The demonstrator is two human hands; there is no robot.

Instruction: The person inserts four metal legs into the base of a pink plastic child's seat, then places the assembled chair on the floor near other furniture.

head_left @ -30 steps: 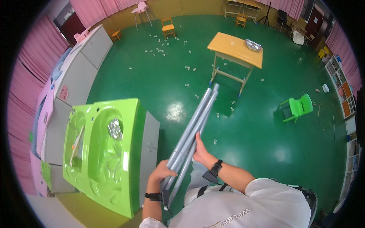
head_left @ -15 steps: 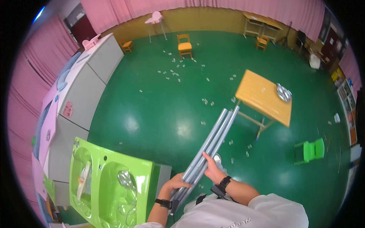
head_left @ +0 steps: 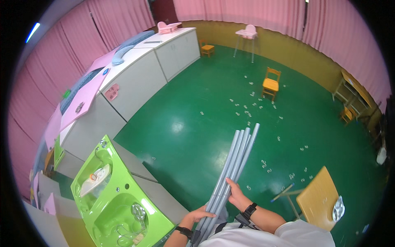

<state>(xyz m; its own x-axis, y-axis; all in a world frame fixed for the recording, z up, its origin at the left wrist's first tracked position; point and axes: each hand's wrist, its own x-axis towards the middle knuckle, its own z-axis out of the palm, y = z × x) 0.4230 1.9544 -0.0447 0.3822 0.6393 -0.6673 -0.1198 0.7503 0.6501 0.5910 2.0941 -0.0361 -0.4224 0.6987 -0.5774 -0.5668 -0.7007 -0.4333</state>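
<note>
We hold the grey poles (head_left: 229,164) with the left hand (head_left: 199,213) and right hand (head_left: 237,194) wrapped around them, slanting beside the green sink unit (head_left: 111,196). Loosening either grip could let one pole slip from the fanned bundle.

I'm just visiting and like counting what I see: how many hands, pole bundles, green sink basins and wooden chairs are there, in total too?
Hands: 2 (left hand, right hand)
Grey pole bundle: 1 (poles overlap too much to count singly)
Green sink basins: 2
Small wooden chairs: 3
Total: 8
</note>
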